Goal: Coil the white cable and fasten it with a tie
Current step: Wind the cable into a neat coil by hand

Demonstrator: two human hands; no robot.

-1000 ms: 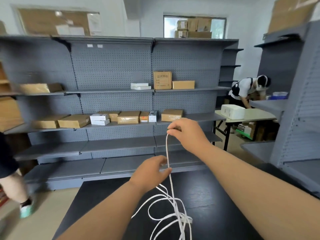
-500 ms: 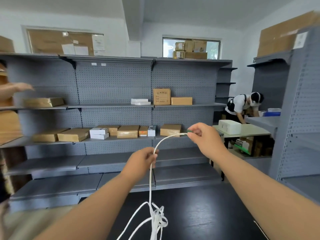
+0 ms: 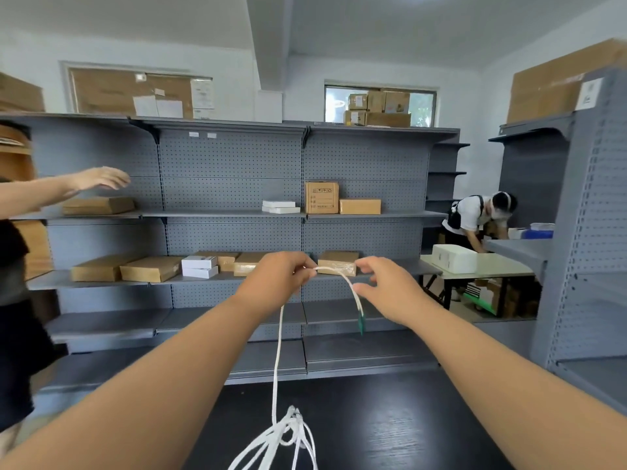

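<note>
The white cable (image 3: 279, 334) rises from a loose tangle (image 3: 292, 432) over the black table (image 3: 390, 429) up into my left hand (image 3: 276, 281), which is closed around it at chest height. From that fist a short arc of cable runs right to the fingertips of my right hand (image 3: 390, 291), which pinch it. Below those fingertips the cable's end hangs free, with a green tip (image 3: 360, 324). No separate tie shows in view.
Grey pegboard shelving (image 3: 234, 215) with cardboard and white boxes stands behind the table. Another person's arm (image 3: 98, 179) reaches in at the left. A second person (image 3: 475, 220) bends over a small table with a white box (image 3: 454, 257). A grey shelf unit (image 3: 593, 232) stands at the right.
Both hands have risen and my right hand has come in close to my left. The cable end now hangs below my right fingertips. The tangle has been drawn upward.
</note>
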